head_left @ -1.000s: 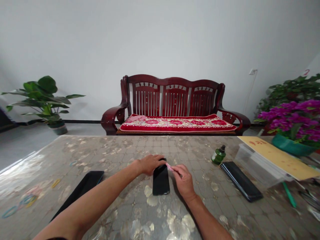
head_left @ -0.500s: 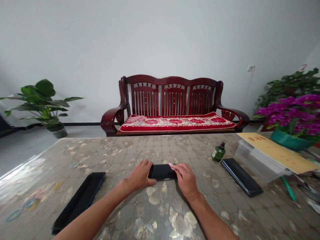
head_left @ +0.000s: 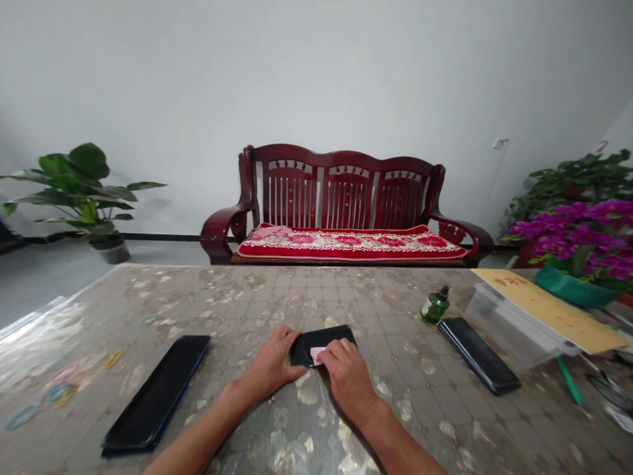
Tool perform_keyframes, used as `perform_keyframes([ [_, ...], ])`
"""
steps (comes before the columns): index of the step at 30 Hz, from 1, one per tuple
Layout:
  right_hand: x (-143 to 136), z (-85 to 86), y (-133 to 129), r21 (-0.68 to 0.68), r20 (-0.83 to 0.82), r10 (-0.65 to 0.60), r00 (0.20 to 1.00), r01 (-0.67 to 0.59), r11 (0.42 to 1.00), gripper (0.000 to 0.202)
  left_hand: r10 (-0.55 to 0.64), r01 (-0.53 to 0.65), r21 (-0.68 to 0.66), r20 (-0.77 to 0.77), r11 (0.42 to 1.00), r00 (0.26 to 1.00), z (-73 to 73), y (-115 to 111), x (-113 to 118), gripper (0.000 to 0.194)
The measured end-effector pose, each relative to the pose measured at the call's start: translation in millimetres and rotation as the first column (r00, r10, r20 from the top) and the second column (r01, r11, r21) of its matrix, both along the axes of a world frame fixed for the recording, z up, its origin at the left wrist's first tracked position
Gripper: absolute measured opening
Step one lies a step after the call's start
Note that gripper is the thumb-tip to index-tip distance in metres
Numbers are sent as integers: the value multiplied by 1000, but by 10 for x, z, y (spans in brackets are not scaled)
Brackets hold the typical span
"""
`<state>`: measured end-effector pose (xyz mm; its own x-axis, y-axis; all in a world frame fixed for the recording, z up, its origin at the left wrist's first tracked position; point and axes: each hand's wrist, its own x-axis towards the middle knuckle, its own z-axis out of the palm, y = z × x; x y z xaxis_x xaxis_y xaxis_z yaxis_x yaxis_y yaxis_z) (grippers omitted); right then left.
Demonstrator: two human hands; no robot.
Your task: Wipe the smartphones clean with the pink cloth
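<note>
A black smartphone (head_left: 329,335) lies slightly tilted, its dark glossy face up, near the middle of the table. My left hand (head_left: 271,359) grips its left end between thumb and fingers. Pinched in my right hand (head_left: 346,376) is a small pink cloth (head_left: 316,355), pressed on the lower part of the phone's face. My right fingers hide part of the cloth and the phone's lower right edge.
The patterned tablecloth (head_left: 237,297) carries a long black flat object (head_left: 158,392) and rubber bands (head_left: 63,394) at left. At right are a green bottle (head_left: 435,305), a black stacked object (head_left: 477,356), a clear plastic box (head_left: 519,326) and a flower pot (head_left: 576,287).
My right hand has moved the pink cloth left and down across the phone. The phone has turned, its right end now farther from me. My left hand still holds it.
</note>
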<state>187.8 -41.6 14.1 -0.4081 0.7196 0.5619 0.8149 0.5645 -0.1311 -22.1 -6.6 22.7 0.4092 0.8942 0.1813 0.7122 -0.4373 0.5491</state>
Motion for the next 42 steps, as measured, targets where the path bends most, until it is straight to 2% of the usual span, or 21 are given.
perform_keyframes([
  [8,375,-36,70,13,-51,-132,990,133,991,18,13,-14,38,18,999,1000,-106,18,-31,58],
  [10,334,-42,38,22,-41,-98,994,99,995,18,10,-11,48,24,999,1000,-110,19,-30,59],
  [14,129,-16,-50,17,2,47,999,-47,999,20,15,-17,50,33,999,999,-94,8,-20,56],
  [16,90,7,-64,-2,4,73,997,-73,997,21,13,-15,48,33,999,999,-84,3,-14,56],
  [24,338,-10,18,-5,-35,-125,992,125,992,20,12,-13,29,38,999,999,-51,-8,-7,54],
  [31,92,-23,-78,-67,-4,17,1000,-17,998,16,21,-22,21,37,1000,999,-85,-12,-12,61],
  [39,348,26,38,-14,-54,-155,986,154,988,20,43,-44,31,42,999,998,-123,-6,-2,66],
  [42,236,24,-31,-11,-19,-97,995,97,995,19,42,-45,46,71,998,997,-136,-12,2,63],
])
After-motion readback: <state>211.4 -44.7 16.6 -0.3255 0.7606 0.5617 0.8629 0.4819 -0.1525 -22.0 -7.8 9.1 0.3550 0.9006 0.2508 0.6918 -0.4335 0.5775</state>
